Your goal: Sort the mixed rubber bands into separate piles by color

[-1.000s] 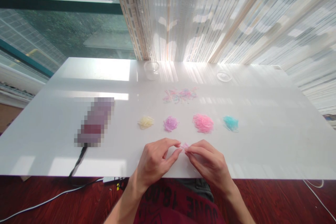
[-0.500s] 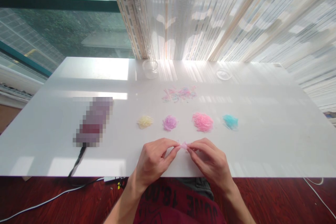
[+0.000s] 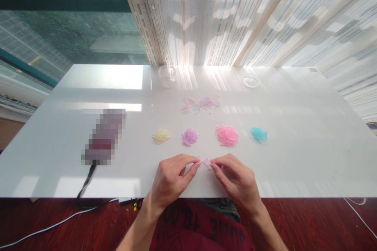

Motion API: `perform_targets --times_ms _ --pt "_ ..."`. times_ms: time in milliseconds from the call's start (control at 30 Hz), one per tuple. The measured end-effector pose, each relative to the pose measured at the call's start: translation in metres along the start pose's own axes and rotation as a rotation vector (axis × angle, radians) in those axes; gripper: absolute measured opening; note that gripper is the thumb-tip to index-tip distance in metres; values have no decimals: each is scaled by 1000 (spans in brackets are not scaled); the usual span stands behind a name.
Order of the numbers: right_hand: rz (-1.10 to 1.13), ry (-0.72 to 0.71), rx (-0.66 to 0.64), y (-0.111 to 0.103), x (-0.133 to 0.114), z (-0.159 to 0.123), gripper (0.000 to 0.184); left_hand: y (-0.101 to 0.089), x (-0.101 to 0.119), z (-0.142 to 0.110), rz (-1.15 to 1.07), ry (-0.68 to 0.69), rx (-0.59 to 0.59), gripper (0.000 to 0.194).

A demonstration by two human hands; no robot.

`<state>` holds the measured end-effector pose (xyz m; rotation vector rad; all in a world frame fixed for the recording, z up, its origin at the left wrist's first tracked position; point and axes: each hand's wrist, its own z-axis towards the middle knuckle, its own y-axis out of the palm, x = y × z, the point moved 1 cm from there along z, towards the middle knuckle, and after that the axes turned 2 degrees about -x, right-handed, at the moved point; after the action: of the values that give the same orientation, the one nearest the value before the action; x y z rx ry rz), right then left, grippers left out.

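Note:
At the near side of the table, my left hand (image 3: 177, 175) and my right hand (image 3: 234, 175) face each other, thumb and forefinger of each closed in a pinch. Between their fingertips is a small tuft of pale pink-purple strands (image 3: 206, 162), which both hands grip. Just beyond lie separate piles of thin strands in a row: a yellow pile (image 3: 161, 136), a purple pile (image 3: 190, 137), a larger pink pile (image 3: 227, 136) and a turquoise pile (image 3: 259, 135). Farther back, a mixed-colour heap (image 3: 200, 104) is spread loosely.
A clear round tub (image 3: 167, 76) stands at the table's back edge, and a clear lid (image 3: 251, 82) lies to its right. On the left is a blurred-out purplish object (image 3: 104, 137) with a black cable (image 3: 87, 180). Curtains (image 3: 200, 15) hang behind the white table (image 3: 309, 137).
My right fingertips have shifted slightly, and the tuft between the hands looks a little more spread. The hands stay in nearly the same place.

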<state>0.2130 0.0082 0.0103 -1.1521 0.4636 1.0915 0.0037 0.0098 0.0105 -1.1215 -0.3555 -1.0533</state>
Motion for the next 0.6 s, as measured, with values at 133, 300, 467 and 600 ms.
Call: perform_targets --times_ms 133,300,467,600 --pt "4 -6 -16 1 2 -2 11 0 -1 -1 6 4 -5 5" --pt "6 -11 -24 1 3 -4 13 2 -3 -1 38 -8 36 5" --pt "8 -8 -27 1 2 -3 12 2 -4 -1 66 -30 63 5" --pt "8 -2 -28 1 3 -2 11 1 -4 -2 72 -32 76 5"
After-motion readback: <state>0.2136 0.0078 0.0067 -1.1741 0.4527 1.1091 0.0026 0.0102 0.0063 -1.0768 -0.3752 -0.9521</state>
